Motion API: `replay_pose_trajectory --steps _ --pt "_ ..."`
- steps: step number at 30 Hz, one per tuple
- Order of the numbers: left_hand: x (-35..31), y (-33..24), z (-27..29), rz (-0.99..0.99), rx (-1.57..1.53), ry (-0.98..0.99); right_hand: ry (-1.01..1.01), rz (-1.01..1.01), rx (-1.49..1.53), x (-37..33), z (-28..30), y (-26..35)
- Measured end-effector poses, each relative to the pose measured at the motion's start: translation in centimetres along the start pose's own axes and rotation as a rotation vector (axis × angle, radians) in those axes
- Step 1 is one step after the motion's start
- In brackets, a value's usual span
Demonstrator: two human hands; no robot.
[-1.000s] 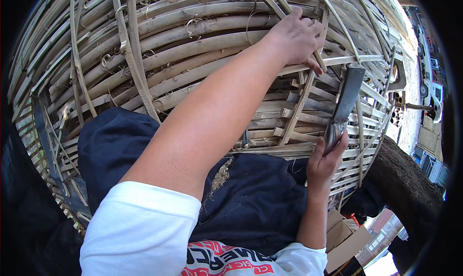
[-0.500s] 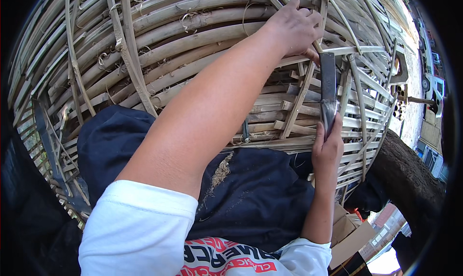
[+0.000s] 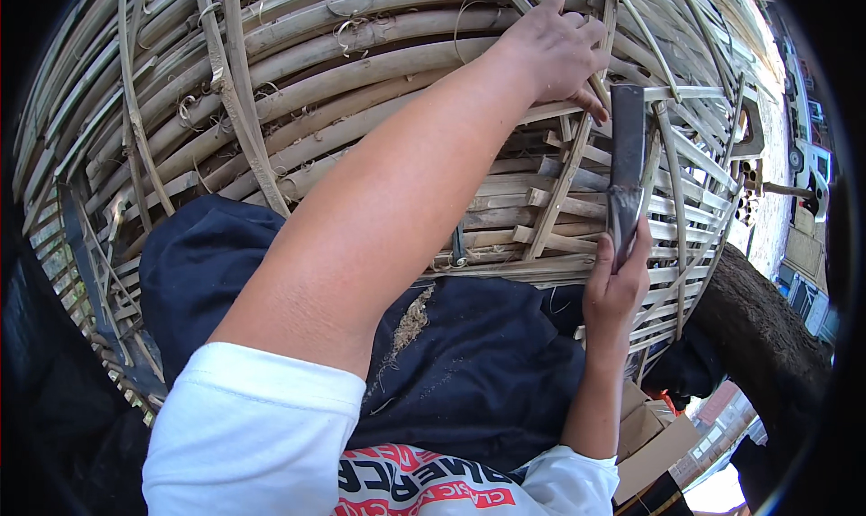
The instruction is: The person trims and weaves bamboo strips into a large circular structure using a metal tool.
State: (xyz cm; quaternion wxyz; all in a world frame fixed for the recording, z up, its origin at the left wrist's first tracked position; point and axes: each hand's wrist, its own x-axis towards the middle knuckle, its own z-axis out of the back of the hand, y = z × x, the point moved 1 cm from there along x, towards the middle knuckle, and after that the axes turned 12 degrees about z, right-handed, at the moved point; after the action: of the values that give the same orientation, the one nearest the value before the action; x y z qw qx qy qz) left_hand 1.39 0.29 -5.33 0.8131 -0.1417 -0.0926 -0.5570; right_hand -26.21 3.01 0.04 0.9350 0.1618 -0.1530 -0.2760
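My right hand (image 3: 617,277) grips the handle of a broad-bladed knife. Its dark, square-ended blade (image 3: 628,137) points up and away, beside a slatted bamboo frame. At the upper middle, my left hand (image 3: 559,51) is stretched out over the frame, its fingers curled about a narrow bamboo strip (image 3: 603,87). The thumb of that hand lies just left of the blade's tip, apart from it. Split bamboo slats (image 3: 361,83) curve across the work, crossed by upright strips (image 3: 236,101). Part of the held strip is hidden under my left hand.
Dark cloth (image 3: 487,354) covers my lap, with a patch of pale shavings (image 3: 412,322) on it. A thick tree trunk (image 3: 758,308) stands at the right, near a cardboard box (image 3: 654,444). Beyond it, a white vehicle (image 3: 812,169) shows.
The knife has moved slightly right and up, and its blade has turned to show more of its flat side. My right hand shifted with it; my left hand has barely moved.
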Motion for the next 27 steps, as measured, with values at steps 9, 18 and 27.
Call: replay_pose_trajectory --steps 9,18,27 --pt "0.2 0.0 0.3 -0.037 -0.082 -0.026 -0.191 -0.017 0.075 -0.9 -0.7 -0.9" --pt "0.0 0.4 0.2 -0.025 -0.083 -0.120 0.194 -0.152 -0.129 1.5 -0.5 -0.1" --pt "0.2 0.0 1.0 -0.053 -0.177 0.050 -0.145 -0.025 0.074 -0.1 -1.0 1.3"
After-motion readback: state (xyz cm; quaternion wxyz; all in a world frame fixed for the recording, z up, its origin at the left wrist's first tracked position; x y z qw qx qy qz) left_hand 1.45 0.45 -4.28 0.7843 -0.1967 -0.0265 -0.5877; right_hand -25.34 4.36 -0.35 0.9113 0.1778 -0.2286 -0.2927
